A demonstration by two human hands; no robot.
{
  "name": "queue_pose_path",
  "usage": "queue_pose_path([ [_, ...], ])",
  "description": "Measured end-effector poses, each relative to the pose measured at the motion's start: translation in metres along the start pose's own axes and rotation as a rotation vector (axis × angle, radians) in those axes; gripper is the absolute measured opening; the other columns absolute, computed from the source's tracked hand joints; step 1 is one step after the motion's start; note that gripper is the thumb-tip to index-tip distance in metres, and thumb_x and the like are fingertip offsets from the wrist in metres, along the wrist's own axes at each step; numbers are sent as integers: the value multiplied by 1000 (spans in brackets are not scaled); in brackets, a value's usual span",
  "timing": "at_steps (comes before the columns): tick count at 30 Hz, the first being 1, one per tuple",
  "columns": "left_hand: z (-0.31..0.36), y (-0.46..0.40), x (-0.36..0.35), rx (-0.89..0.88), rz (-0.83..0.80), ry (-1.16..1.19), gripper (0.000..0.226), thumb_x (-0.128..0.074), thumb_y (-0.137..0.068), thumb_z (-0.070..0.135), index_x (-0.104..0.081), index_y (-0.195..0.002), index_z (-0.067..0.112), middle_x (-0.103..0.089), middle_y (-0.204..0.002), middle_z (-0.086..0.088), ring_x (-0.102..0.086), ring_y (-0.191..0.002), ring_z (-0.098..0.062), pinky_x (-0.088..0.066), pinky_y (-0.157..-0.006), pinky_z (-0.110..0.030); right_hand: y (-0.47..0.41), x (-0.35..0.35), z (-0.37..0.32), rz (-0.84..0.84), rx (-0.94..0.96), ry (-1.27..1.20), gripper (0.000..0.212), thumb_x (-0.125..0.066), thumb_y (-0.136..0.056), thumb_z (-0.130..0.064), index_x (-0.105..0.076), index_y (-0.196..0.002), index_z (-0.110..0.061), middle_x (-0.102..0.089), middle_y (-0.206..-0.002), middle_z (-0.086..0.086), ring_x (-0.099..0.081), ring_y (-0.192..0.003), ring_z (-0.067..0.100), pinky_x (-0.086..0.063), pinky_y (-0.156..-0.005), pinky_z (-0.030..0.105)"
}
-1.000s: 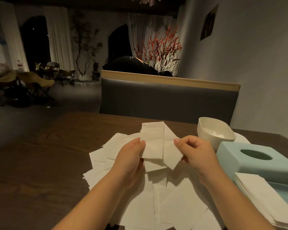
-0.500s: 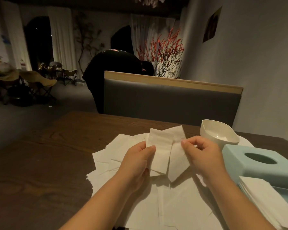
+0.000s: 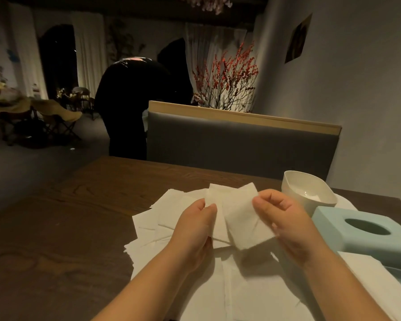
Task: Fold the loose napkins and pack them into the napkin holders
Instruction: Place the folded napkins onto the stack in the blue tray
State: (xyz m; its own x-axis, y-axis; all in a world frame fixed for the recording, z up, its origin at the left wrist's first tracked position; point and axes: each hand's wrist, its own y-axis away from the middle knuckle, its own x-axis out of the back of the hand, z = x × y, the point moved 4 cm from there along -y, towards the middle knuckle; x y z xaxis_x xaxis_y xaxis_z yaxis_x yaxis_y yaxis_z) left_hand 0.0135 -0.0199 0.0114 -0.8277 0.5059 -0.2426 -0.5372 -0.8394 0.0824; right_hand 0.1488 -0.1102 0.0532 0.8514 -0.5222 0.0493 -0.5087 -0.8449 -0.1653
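Dim room, dark wooden table (image 3: 56, 228). Centre of frame: our left hand (image 3: 195, 228) and right hand (image 3: 285, 218) pinch napkin (image 3: 241, 218) at opposite edges, above loose pile (image 3: 162, 218). Blue holder (image 3: 366, 230) lies right, nearer right hand.

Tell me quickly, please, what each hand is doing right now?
Left hand: pinches the left edge of the folded napkin, thumb on top.
Right hand: pinches the same napkin's right edge, fingers curled.
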Motion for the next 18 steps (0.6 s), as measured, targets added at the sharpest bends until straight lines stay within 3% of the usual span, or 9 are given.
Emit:
queue_pose_path([
  [5,1,5,-9,-19,-44,53,21,-55,-101,19,-73,-110,16,-78,-101,-6,-73,-97,-26,-60,-87,-42,2,-16,-1,18,21,-120,21,-67,-78,-37,-69,-84,-18,-73,-82,-1,-70,-79,17,-56,-68,31],
  [7,1,8,-10,-12,-42,99,19,-61,-98,26,-74,-108,18,-77,-101,-6,-72,-101,-27,-59,-88,-44,1,-22,5,100,30,30,13,-69,-87,-31,-70,-84,-19,-72,-83,-2,-69,-83,17,-57,-71,33],
  [10,2,10,-9,42,-11,208,18,-69,-91,26,-75,-105,17,-77,-100,-12,-73,-99,-32,-58,-91,-51,0,-24,8,241,134,383,13,-68,-91,-23,-67,-79,-18,-65,-89,-6,-59,-83,10,-45,-66,19],
  [15,4,14,-12,159,39,367,31,-46,-104,45,-68,-99,23,-79,-86,-7,-77,-78,-26,-63,-69,-39,-4,-20,13,279,126,429,13,-68,-91,-26,-62,-81,-21,-56,-101,-12,-52,-89,6,-38,-65,14],
  [18,3,16,-10,133,50,227,27,-46,-106,31,-69,-103,17,-79,-86,-5,-74,-90,-25,-60,-83,-41,-6,-14,13,214,36,357,7,-63,-95,-30,-61,-100,-26,-59,-103,-12,-55,-93,7,-42,-65,17],
])
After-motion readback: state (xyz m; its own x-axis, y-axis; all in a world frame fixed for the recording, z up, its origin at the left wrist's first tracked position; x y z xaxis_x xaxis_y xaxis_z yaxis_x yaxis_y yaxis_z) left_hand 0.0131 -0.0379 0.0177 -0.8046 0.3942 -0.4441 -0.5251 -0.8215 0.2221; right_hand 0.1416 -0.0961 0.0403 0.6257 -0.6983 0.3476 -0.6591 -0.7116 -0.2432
